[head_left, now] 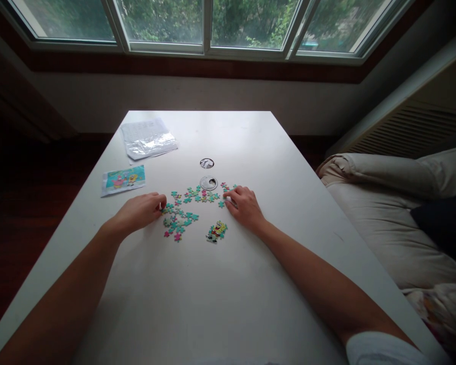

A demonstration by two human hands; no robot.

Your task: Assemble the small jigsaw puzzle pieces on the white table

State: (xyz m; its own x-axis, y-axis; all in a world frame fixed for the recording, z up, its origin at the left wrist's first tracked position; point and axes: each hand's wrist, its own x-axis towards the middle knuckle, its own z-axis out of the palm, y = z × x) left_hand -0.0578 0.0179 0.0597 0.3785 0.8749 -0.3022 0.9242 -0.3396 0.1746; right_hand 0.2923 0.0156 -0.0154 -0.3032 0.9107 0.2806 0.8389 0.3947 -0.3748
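Note:
Several small teal and pink jigsaw pieces (192, 203) lie scattered on a white table (213, 284). A little joined cluster with a yellow cartoon figure (217, 231) sits just in front of them. My left hand (141, 210) rests at the left edge of the scatter, fingers curled and pinched at a piece. At the right edge is my right hand (242, 203), fingers bent down and pinching a piece on the table.
A small cartoon reference picture (123, 179) lies to the left. Behind it are a clear plastic bag and paper (148, 138). A round cable grommet (209, 182) and its cap (206, 162) sit mid-table. A sofa (399, 223) stands to the right, windows behind.

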